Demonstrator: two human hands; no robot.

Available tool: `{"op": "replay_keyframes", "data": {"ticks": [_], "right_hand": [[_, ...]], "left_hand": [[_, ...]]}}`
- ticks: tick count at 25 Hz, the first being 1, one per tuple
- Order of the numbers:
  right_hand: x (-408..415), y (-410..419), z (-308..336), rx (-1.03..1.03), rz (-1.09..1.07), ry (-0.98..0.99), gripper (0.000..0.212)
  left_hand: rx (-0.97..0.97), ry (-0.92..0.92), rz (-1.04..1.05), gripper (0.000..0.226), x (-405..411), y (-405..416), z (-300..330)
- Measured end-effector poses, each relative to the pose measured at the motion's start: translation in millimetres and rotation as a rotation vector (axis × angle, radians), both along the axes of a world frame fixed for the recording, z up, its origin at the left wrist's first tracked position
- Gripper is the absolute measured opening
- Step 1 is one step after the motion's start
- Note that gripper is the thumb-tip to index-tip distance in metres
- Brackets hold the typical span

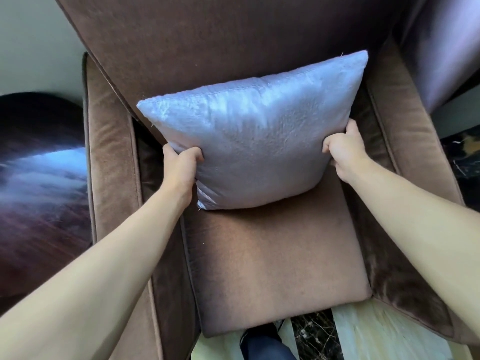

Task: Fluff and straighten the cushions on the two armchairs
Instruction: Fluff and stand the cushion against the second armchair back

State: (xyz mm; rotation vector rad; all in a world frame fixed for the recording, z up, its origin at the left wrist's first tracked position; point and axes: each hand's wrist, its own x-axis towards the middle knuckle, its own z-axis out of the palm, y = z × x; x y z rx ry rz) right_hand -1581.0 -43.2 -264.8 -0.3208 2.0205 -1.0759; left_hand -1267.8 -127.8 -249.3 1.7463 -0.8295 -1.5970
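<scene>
A pale lilac square cushion (254, 136) stands tilted against the backrest of a brown velvet armchair (272, 261), its lower edge resting on the seat pad. My left hand (181, 167) grips the cushion's lower left edge, thumb on the front. On the opposite side, my right hand (345, 149) clamps its right edge, fingers curled behind. Both forearms reach in from the bottom corners of the view. The cushion's top right corner sits higher than its top left.
A dark glossy round table (39, 193) stands left of the chair's left armrest (109, 157). The right armrest (405, 141) borders a second purple-tinted seat back (446, 48) at the top right. A dark marble floor and pale rug show below the seat.
</scene>
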Motion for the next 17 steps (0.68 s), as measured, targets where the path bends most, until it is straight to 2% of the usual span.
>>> {"op": "replay_keyframes", "data": {"ticks": [5, 7, 9, 11, 13, 15, 17], "right_hand": [[-5.9, 0.0, 4.2, -0.014, -0.005, 0.042, 0.06], [-7.8, -3.7, 14.9, -0.067, -0.057, 0.02, 0.035], [-13.5, -16.1, 32.4, -0.22, -0.183, -0.027, 0.004], [-28.9, -35.0, 46.1, -0.327, -0.298, -0.071, 0.014], [-41.3, -54.7, 57.6, -0.399, -0.37, -0.151, 0.026], [-44.1, -65.7, 62.8, -0.385, -0.286, -0.127, 0.025], [-40.9, -65.9, 63.8, -0.298, -0.199, -0.009, 0.018]], "left_hand": [[-0.045, -0.106, -0.008, 0.041, -3.3, -4.5, 5.5], [-0.078, -0.048, 0.03, 0.048, 0.2, -12.8, 7.2], [-0.101, 0.074, 0.121, 0.055, 8.9, -30.0, 6.2], [-0.156, 0.126, 0.143, 0.052, 13.1, -44.5, 8.3], [-0.29, 0.009, 0.115, 0.032, 13.5, -47.5, 14.9], [-0.379, -0.065, 0.13, 0.016, 15.2, -49.6, 12.7], [-0.382, -0.059, 0.158, 0.015, 20.0, -55.0, 7.2]]}}
